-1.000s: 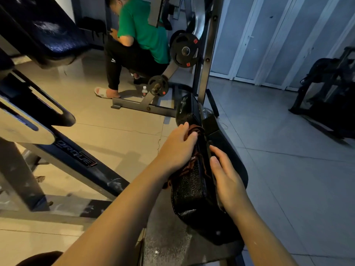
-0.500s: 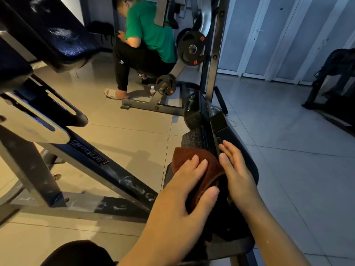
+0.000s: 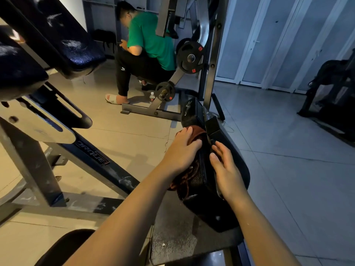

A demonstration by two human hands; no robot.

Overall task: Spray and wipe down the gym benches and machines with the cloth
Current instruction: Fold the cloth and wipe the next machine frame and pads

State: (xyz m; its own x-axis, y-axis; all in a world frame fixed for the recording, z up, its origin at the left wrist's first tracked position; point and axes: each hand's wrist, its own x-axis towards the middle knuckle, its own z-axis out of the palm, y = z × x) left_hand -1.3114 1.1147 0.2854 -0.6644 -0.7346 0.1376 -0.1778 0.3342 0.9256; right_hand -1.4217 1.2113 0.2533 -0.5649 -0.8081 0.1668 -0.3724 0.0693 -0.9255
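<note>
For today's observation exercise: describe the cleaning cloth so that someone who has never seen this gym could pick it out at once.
Start at the black textured machine pad in the lower middle, between the person's two forearms. On its left face, the left hand presses a reddish-brown cloth, while the right hand rests bare on the pad's other side. It is the only soft, rust-coloured thing among black padding and grey steel.

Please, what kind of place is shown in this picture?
Most likely a gym. A weight plate hangs on a steel machine frame, a padded bench stands at the left, and the left hand presses a brown cloth on a black machine pad.
</note>
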